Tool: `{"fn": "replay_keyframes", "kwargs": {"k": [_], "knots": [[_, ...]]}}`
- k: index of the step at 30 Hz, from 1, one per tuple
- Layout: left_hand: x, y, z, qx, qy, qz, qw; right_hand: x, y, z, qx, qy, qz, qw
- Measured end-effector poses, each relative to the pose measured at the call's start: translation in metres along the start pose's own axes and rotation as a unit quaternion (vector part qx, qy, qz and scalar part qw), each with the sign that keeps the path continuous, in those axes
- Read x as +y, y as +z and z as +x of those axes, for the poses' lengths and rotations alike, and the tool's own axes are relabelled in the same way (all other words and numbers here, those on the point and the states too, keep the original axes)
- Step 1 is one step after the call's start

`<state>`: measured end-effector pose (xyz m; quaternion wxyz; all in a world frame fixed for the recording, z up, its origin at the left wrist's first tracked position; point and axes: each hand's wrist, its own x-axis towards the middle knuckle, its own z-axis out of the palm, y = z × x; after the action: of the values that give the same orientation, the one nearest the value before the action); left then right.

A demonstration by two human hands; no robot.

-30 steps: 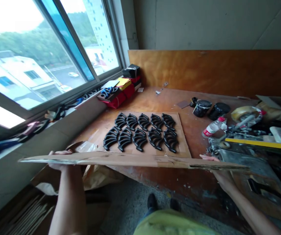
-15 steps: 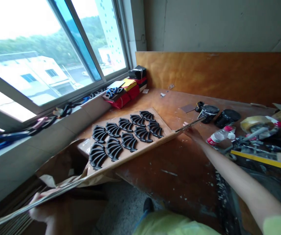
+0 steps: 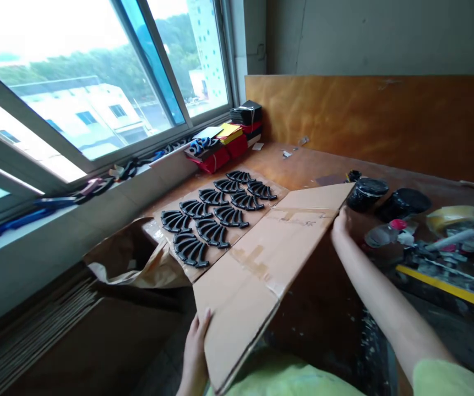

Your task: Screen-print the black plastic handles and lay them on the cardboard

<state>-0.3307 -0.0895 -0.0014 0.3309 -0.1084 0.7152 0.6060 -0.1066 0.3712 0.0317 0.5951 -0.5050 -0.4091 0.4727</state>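
Note:
Both my hands hold a large folded cardboard sheet (image 3: 257, 275), taped along its crease. It slants over the table and hides the near right part of a cardboard base (image 3: 195, 195). My left hand (image 3: 195, 352) grips the sheet's near end, close to my body. My right hand (image 3: 341, 228) grips its right edge, farther out. On the base lie rows of black curved fan-shaped parts (image 3: 230, 216), all apart from my hands. I cannot tell whether the sheet touches them.
A brown paper bag (image 3: 133, 258) sits at the table's left edge, below the windowsill. Black jars (image 3: 366, 194), a plastic bottle (image 3: 387, 234) and a tape roll (image 3: 451, 220) stand right of my right hand. A plywood board (image 3: 369, 121) stands along the back.
The cardboard sheet has swung from a low crosswise slant to a lengthwise slant over the base. My left hand has moved right and my right hand farther out.

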Motion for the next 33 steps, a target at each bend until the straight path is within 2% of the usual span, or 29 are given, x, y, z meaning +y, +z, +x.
{"fn": "replay_keyframes", "kwargs": {"k": [2,3,6,9,12,15,21,24,27,30,33], "knots": [[-0.012,0.009,-0.009,-0.034,-0.049,-0.043,0.997,0.018,-0.025,-0.031,0.046,-0.007,-0.031,0.998],[-0.017,0.011,-0.011,-0.036,-0.063,-0.054,0.996,0.026,-0.036,-0.046,0.046,-0.01,-0.06,0.997],[-0.029,0.014,-0.012,-0.029,-0.07,-0.041,0.996,0.048,-0.062,-0.078,-0.008,-0.015,-0.211,0.977],[-0.041,0.017,-0.014,-0.051,-0.083,-0.024,0.995,0.06,-0.076,-0.08,-0.043,0.038,-0.405,0.912],[-0.058,0.029,-0.02,-0.091,-0.111,0.003,0.99,0.065,-0.084,-0.066,-0.082,0.078,-0.502,0.857],[-0.086,0.049,-0.03,-0.135,-0.134,0.017,0.982,0.073,-0.091,-0.063,-0.114,0.085,-0.533,0.834],[-0.134,0.086,-0.051,-0.156,-0.131,0.036,0.978,0.094,-0.102,-0.099,-0.197,0.055,-0.583,0.786],[-0.145,0.093,-0.063,-0.155,-0.136,0.05,0.977,0.097,-0.108,-0.11,-0.219,0.047,-0.592,0.774],[-0.152,0.094,-0.075,-0.164,-0.141,0.045,0.975,0.091,-0.117,-0.11,-0.228,0.046,-0.587,0.775],[-0.157,0.095,-0.083,-0.173,-0.151,0.05,0.972,0.079,-0.123,-0.109,-0.229,0.052,-0.565,0.791],[-0.161,0.096,-0.084,-0.173,-0.155,0.073,0.97,0.062,-0.125,-0.119,-0.232,0.057,-0.522,0.819]]}}
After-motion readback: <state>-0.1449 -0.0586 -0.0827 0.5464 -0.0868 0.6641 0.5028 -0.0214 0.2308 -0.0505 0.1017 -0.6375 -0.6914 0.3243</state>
